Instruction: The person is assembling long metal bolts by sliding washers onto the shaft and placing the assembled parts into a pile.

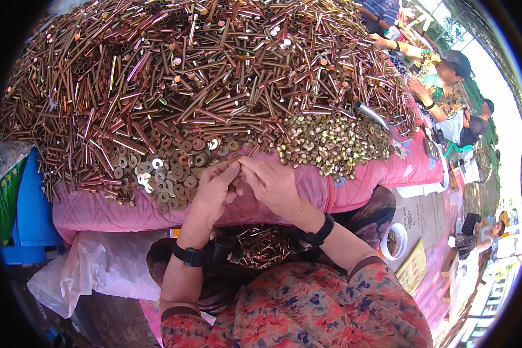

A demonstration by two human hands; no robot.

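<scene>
1. My left hand point(213, 188) and right hand point(275, 188) pinch tip to tip; I cannot tell on what
2. Pink cloth point(122, 216) is under them
3. Flat dull rings point(178, 181) lie left, small gold bits point(330, 145) right
4. A bent grey tool point(371, 113) is by the bits
5. Behind, long shiny brown rods point(214, 75)

We've got a pink quilted cover point(98, 213) over the table, blue bin point(33, 203) at far left, green bag point(9, 203) against it. We note crumpled clear plastic point(93, 267) hanging below the cover's left part. Lower right, we mark a white bucket point(403, 233), contents brownish, near flat cardboard point(424, 211) and a yellowish sheet point(413, 267). Upper right, we tag a co-worker point(446, 107) in a dark cap point(458, 62), background overexposed
</scene>
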